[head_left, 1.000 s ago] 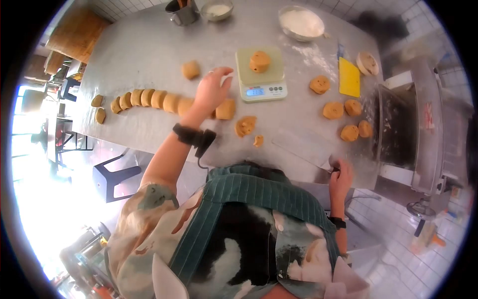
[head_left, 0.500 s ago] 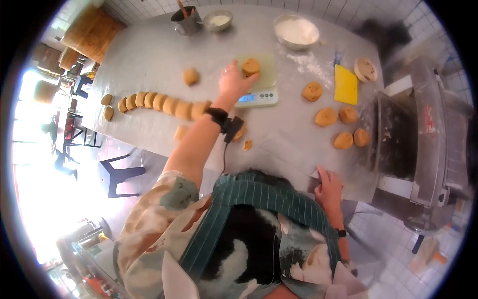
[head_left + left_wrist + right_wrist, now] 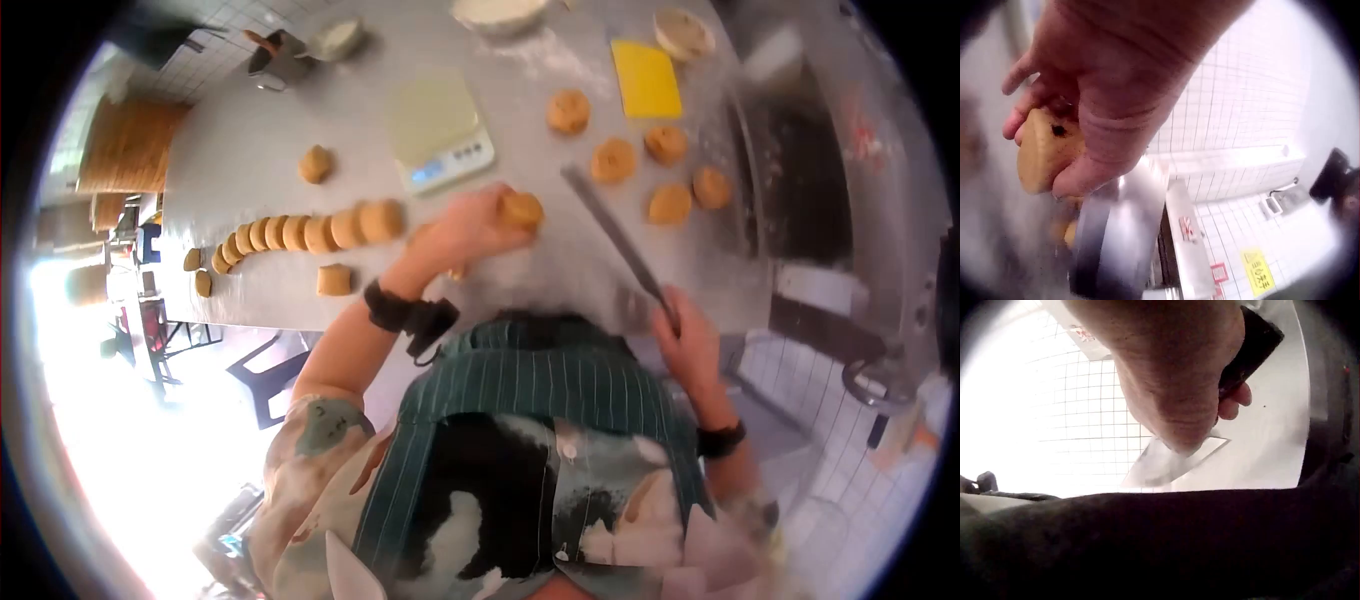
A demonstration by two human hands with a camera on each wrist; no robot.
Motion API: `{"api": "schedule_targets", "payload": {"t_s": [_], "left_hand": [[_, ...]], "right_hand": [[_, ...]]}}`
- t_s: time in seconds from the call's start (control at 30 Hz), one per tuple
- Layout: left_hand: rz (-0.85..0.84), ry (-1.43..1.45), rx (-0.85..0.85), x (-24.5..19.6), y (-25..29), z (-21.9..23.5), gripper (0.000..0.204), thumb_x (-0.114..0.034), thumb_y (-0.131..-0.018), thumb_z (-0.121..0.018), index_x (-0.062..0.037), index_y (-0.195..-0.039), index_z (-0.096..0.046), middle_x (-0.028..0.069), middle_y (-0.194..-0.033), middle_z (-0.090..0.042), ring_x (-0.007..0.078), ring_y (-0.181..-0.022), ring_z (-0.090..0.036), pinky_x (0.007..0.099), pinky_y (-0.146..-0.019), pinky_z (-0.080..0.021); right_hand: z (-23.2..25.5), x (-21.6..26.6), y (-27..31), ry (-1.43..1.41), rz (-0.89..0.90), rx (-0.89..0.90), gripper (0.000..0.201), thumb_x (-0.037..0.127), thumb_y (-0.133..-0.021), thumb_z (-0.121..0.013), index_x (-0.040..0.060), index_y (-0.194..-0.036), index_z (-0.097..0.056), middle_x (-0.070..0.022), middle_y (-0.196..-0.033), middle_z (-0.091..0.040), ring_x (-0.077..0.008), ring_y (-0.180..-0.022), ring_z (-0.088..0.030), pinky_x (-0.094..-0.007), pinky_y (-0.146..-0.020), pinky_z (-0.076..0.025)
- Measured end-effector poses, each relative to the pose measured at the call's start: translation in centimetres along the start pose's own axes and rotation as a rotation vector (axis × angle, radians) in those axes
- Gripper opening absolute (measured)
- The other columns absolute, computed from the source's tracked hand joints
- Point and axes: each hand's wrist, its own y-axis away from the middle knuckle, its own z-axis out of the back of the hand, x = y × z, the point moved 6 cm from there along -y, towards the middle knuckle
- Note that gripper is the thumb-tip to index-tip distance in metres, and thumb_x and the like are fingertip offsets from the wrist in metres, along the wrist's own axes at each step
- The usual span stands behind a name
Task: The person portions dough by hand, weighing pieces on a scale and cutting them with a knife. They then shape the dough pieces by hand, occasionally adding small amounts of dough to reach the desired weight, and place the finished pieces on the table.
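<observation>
Head view: a dough piece (image 3: 521,210) is clasped in the curled fingers of the outstretched left hand (image 3: 470,230), while at four o'clock a long knife (image 3: 617,240) is gripped by the right hand (image 3: 685,340).

A green pinstriped apron (image 3: 520,400) over a camouflage-patterned shirt (image 3: 310,450); black straps on both wrists, the left wrist strap (image 3: 385,305) carrying what looks like a small camera.
</observation>
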Motion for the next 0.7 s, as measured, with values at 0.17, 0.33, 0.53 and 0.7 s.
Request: {"api": "schedule_targets", "payload": {"t_s": [0.17, 0.33, 0.53, 0.7], "left_hand": [[-0.152, -0.320, 0.001, -0.4, 2.1, -6.6, 0.059, -0.037, -0.072, -0.075, -0.0030, -0.117, -0.055, 0.0186, -0.103, -0.060, 0.0363, -0.095, -0.060, 0.0444, -0.081, -0.049], [-0.169, -0.229, -0.175, -0.1, 2.3, -6.0, 0.055, -0.033, -0.073, -0.075, -0.0019, -0.114, -0.054, 0.0202, -0.103, -0.060, 0.0369, -0.094, -0.060, 0.0441, -0.081, -0.048], [-0.145, -0.122, -0.177, 0.9, 2.6, -6.0, 0.053, -0.029, -0.074, -0.076, -0.0003, -0.112, -0.052, 0.0205, -0.102, -0.060, 0.0370, -0.094, -0.059, 0.0440, -0.080, -0.048], [-0.142, -0.207, -0.131, 0.9, 2.3, -6.8, 0.052, -0.028, -0.074, -0.075, -0.0001, -0.111, -0.051, 0.0196, -0.096, -0.059, 0.0379, -0.091, -0.058, 0.0460, -0.076, -0.048]], "right_hand": [[-0.6, 2.2, -1.4, -0.212, -0.267, 0.244, 0.030, 0.021, -0.089, -0.055, 0.0116, -0.118, -0.059, -0.0144, -0.101, -0.065, -0.0365, -0.088, -0.061, -0.0409, -0.076, -0.050], [-1.8, 3.8, -1.2, -0.131, -0.040, 0.169, 0.032, 0.020, -0.090, -0.055, 0.0139, -0.120, -0.056, -0.0144, -0.102, -0.064, -0.0350, -0.090, -0.061, -0.0420, -0.077, -0.050], [-2.5, 4.4, -1.6, -0.124, -0.098, 0.280, 0.033, 0.019, -0.090, -0.054, 0.0162, -0.123, -0.054, -0.0132, -0.100, -0.064, -0.0338, -0.092, -0.062, -0.0431, -0.076, -0.050], [-5.6, 5.0, -3.1, -0.050, -0.055, 0.499, 0.026, 0.015, -0.091, -0.045, 0.0103, -0.116, -0.052, -0.0191, -0.094, -0.064, -0.0378, -0.086, -0.061, -0.0481, -0.073, -0.048]]}}
